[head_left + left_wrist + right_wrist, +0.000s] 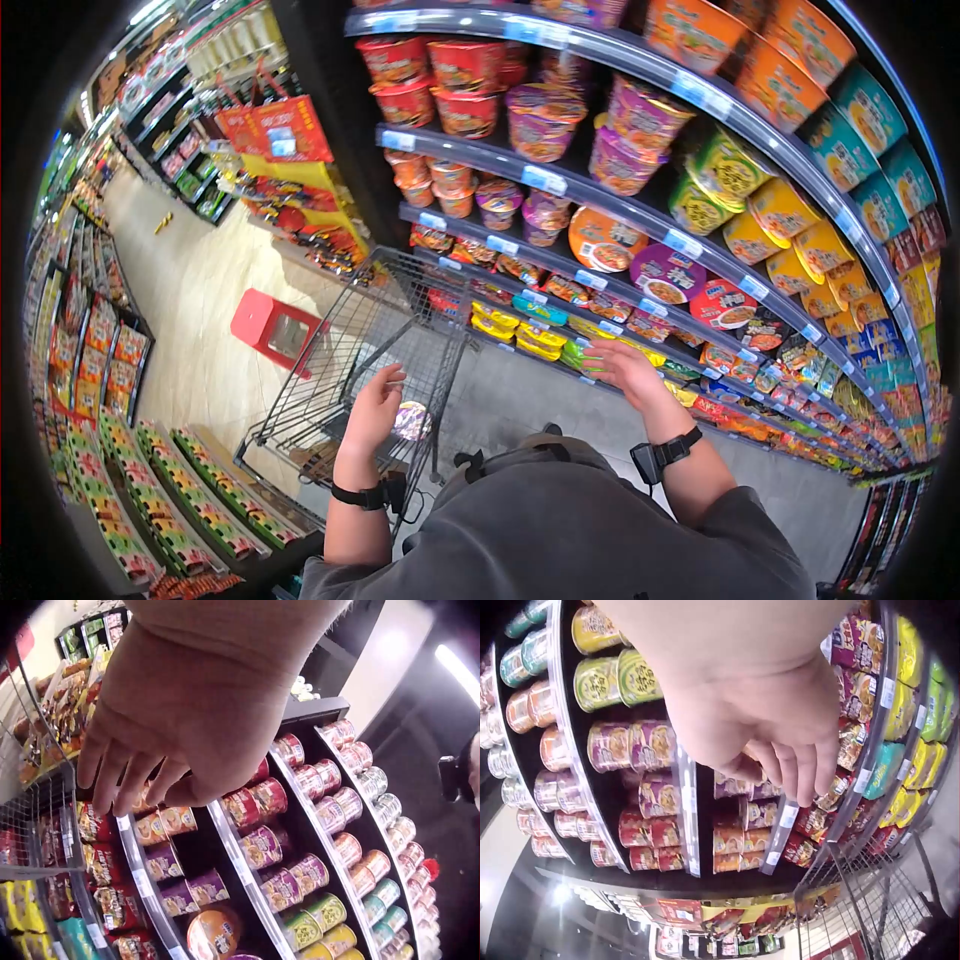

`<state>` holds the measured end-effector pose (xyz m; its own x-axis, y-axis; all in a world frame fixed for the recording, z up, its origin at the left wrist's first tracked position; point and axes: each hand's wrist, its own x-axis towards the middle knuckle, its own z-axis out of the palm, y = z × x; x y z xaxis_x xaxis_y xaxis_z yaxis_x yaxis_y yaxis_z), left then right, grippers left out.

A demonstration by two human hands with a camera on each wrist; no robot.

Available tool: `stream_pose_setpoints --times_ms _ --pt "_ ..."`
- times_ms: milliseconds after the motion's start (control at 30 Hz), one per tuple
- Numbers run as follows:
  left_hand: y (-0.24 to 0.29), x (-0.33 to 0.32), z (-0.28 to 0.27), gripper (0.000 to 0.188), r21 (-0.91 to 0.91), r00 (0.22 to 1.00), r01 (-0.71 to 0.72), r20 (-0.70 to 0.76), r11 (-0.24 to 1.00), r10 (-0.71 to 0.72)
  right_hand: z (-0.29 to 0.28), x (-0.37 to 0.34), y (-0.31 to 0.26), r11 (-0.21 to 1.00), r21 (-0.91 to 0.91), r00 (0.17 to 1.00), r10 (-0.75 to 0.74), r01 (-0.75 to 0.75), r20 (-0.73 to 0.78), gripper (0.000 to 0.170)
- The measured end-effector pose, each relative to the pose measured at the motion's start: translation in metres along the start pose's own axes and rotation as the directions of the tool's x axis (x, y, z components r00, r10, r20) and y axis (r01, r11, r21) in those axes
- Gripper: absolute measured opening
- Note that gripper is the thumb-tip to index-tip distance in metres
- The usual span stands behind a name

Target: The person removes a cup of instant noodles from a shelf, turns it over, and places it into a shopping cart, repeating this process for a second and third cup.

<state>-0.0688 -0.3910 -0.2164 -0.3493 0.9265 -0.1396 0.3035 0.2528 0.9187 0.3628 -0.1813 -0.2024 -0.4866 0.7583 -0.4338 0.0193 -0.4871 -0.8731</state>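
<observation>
My left hand [374, 408] is over the wire shopping cart [310, 400], fingers loosely extended and holding nothing. A round purple-and-white package [412, 421] lies in the cart just beside that hand in the head view. My right hand [632, 376] reaches out in front of the noodle shelves, its fingers relaxed and free of any item. Packets of instant noodles [540, 340] in yellow wrappers sit low on the shelf nearby. Above them stand an orange noodle bowl [605, 240] and a purple noodle bowl [666, 273]. In the right wrist view, the right fingers [804, 769] overlap the shelf edge.
Tall shelves [540, 180] of cup and bowl noodles curve along the front and right. A red stool [272, 325] stands on the pale floor [165, 270] beyond the cart. Snack racks [320, 190] end the aisle, and green boxed goods [185, 490] line the left.
</observation>
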Motion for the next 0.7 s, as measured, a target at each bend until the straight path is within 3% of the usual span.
stream_pose_setpoints --times_ms 100,267,500,567,700 --pt "0.02 0.023 0.032 0.039 0.023 0.996 -0.091 0.02 0.996 0.091 -0.031 -0.026 -0.019 0.998 0.003 0.998 -0.064 0.064 -0.024 0.038" --pt "0.086 0.058 0.094 0.04 0.058 0.991 -0.115 0.076 0.992 0.11 -0.079 -0.069 -0.049 0.986 0.037 0.986 -0.16 0.161 -0.04 0.04" --pt "0.147 0.082 0.167 0.045 0.021 0.974 -0.222 0.049 0.975 0.221 -0.142 -0.08 -0.076 0.961 -0.051 0.959 -0.268 0.273 0.091 0.053" --pt "0.158 0.084 0.182 0.045 0.045 0.969 -0.246 0.034 0.968 0.245 -0.144 -0.081 -0.094 0.918 -0.12 0.922 -0.36 0.377 0.14 0.054" --pt "0.184 0.085 0.196 0.044 0.118 0.949 -0.314 0.005 0.942 0.315 -0.145 -0.075 -0.12 0.905 -0.012 0.885 -0.412 0.425 0.218 0.062"
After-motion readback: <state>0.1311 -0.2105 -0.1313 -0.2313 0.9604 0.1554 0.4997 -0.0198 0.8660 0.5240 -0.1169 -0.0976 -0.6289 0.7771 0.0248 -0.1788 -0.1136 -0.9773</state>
